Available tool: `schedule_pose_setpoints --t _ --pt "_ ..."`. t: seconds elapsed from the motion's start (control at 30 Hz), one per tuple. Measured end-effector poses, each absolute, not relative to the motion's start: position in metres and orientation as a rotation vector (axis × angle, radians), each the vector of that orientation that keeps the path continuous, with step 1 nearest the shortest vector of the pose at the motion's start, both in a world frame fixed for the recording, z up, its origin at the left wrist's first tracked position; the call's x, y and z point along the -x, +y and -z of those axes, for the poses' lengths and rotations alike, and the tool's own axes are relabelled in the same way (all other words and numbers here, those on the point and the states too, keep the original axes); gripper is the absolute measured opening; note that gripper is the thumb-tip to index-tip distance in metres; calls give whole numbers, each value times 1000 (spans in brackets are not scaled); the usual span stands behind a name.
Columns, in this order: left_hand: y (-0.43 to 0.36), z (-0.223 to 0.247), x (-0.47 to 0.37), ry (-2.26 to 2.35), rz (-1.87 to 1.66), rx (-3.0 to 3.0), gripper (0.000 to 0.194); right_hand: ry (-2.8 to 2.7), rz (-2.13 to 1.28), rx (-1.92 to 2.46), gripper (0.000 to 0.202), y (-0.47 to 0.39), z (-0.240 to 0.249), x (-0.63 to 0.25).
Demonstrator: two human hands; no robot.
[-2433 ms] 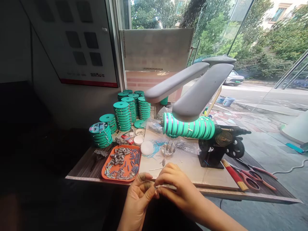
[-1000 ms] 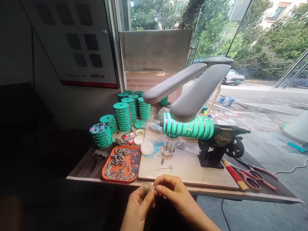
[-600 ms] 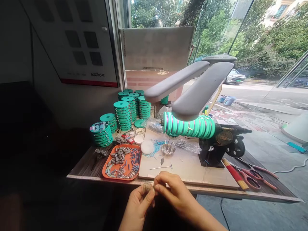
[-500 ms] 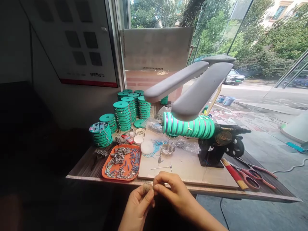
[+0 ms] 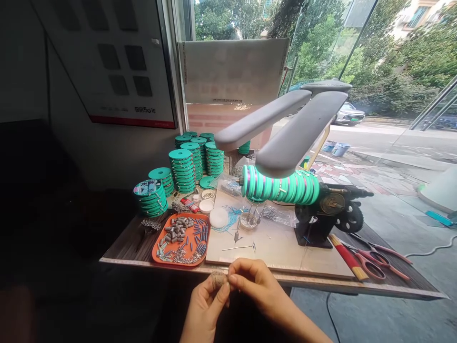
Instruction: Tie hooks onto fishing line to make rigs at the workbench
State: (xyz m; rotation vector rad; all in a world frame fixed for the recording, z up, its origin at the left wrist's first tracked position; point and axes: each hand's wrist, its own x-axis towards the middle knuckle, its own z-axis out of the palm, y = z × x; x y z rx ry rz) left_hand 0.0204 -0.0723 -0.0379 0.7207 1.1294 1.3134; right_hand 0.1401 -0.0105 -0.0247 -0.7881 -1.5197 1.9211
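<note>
My left hand (image 5: 204, 305) is closed in a pinch just below the table's front edge. Around its index finger is what looks like a brownish patterned wrap (image 5: 218, 280). Thumb and forefinger of my right hand (image 5: 255, 286) are pressed together, tip to tip with the left. Whatever sits between the fingertips is too small and covered to make out. Nearest to the hands, on a light board (image 5: 278, 255), lies a thin metal rod (image 5: 237, 248) with a small hooked end. An orange tray (image 5: 155, 255) of grey weights, blue sinkers and small metal pieces is to the left.
Stacked green line spools (image 5: 181, 171) stand at the back left. A black winding machine (image 5: 316, 228) carries a row of green spools (image 5: 280, 188), under grey lamp-like blades (image 5: 300, 133). Red-handled scissors (image 5: 371, 264) and white dishes (image 5: 218, 218) lie on the table.
Both hands stay joined at the fingertips, with only slight finger movement. The whole view has shifted a little.
</note>
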Motion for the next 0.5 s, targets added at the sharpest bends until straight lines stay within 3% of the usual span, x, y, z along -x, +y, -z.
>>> schedule_pose_setpoints --t 0.17,0.5 --pt "-73 33 -23 1053 -1334 -708 30 -1419 -2117 662 57 -10 26 -139" --pt "-72 31 -20 911 -1294 -567 23 -1385 -2145 618 57 -11 30 -139"
